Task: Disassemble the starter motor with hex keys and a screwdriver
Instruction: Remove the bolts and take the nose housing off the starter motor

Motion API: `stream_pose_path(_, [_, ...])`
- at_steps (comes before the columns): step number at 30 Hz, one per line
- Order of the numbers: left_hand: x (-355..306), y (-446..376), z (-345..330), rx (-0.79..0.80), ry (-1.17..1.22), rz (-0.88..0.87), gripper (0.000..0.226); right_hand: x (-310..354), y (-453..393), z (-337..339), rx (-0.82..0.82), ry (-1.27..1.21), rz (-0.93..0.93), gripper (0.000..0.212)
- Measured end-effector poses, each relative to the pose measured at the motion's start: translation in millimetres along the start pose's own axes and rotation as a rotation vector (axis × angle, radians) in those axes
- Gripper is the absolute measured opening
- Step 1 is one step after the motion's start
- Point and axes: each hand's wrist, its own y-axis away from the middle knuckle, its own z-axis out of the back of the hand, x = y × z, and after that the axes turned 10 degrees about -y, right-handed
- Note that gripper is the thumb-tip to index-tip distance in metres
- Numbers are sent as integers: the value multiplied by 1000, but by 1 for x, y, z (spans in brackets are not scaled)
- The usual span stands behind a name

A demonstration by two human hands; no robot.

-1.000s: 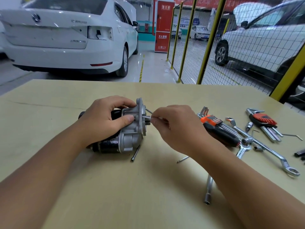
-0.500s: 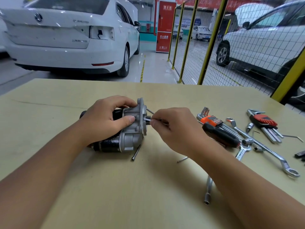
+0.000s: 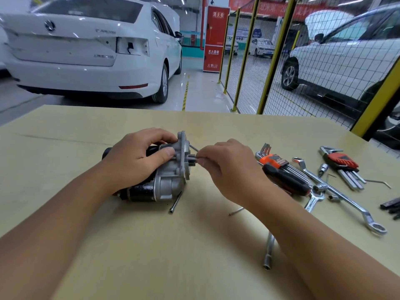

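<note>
The starter motor (image 3: pixel 166 180), black body with a silver aluminium nose housing, lies on its side on the table's middle. My left hand (image 3: pixel 138 161) grips its top, thumb on the housing. My right hand (image 3: pixel 227 167) pinches a thin hex key (image 3: pixel 194 148) whose tip meets the housing's right face beside the dark pinion. A long bolt (image 3: pixel 175 202) lies against the motor's front. A black and orange screwdriver (image 3: pixel 285 179) rests just right of my right hand, on a hex key set (image 3: pixel 270 158).
A second red hex key set (image 3: pixel 339 163), wrenches (image 3: pixel 337 191), small sockets and a loose hex key (image 3: pixel 378 182) lie at the right. A socket extension (image 3: pixel 268 252) and a thin rod (image 3: pixel 236 211) lie near my right forearm. Black bits (image 3: pixel 391 207) sit at the right edge.
Both hands hold nearly the same pose on the motor. My right hand's fingers have shifted slightly on the hex key at the housing face.
</note>
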Motion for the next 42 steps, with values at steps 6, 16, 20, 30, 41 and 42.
stream_pose_path(6, [-1,0,2,6,-9,-1,25,-1,0,0,-3,-84,8,19])
stream_pose_path(16, [-3,0,1,-3,9,17,27,0,4,-6,-11,-243,17,22])
stream_pose_path(20, [-1,1,4,25,20,19,30,-2,4,-6,-3,-270,14,23])
stream_pose_path(30, [-2,0,4,22,51,18,25,-9,4,-8,88,-542,-104,31])
stream_pose_path(41, [-2,0,3,26,45,7,22,-13,6,-6,157,-654,-123,37])
stream_pose_path(42, [-2,-1,2,27,46,5,22,-13,6,-5,162,-654,-124,37])
